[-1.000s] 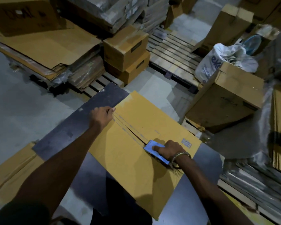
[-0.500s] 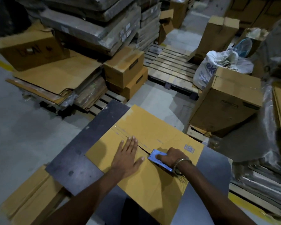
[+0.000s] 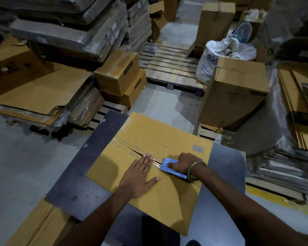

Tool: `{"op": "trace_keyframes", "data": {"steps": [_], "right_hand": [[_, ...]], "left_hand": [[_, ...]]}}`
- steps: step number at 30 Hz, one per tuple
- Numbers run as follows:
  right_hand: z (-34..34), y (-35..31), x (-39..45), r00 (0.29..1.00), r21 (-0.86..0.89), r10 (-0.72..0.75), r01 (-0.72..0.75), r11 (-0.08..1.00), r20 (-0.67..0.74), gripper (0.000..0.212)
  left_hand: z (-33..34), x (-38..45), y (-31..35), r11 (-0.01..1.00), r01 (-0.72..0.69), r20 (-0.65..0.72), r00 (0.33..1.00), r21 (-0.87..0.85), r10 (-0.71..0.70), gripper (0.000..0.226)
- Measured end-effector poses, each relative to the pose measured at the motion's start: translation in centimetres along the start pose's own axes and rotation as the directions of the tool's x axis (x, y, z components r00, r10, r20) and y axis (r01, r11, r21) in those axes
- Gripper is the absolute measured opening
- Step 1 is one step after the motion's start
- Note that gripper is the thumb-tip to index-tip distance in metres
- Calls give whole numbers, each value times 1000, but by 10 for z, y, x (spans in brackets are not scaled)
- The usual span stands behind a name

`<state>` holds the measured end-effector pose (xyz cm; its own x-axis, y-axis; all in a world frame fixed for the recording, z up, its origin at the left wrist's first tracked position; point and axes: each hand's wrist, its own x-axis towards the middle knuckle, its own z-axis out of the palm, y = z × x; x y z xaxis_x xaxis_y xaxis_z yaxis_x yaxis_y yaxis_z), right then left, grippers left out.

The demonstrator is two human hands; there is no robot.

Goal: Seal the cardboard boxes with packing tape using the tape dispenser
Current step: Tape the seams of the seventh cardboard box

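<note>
Left hand (image 3: 138,176) lay flat, fingers (image 3: 146,159) together, beside the seam; right hand (image 3: 185,163) gripped the tape dispenser (image 3: 169,167) — best pulled straight, firmly.

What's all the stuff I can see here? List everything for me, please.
cardboard box: one, tan, lying on the table
tape dispenser: one, blue, on the box seam
table: one, dark grey, under the box
sealed boxes: two, brown, stacked at centre left
tall box: one, brown, right
sack: one, white, behind the tall box
pallet: one, wooden, centre back
left hand: flat on the box
right hand: holds the dispenser
</note>
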<state>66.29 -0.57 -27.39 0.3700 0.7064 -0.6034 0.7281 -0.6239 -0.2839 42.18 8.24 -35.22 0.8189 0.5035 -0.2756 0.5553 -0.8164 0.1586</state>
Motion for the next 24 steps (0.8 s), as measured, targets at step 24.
{"op": "trace_keyframes", "data": {"steps": [24], "right_hand": [[8, 128, -67, 993, 128, 105, -98, 987, -49, 68]], "left_hand": [[5, 0, 22, 997, 80, -180, 981, 24, -74, 94]]}}
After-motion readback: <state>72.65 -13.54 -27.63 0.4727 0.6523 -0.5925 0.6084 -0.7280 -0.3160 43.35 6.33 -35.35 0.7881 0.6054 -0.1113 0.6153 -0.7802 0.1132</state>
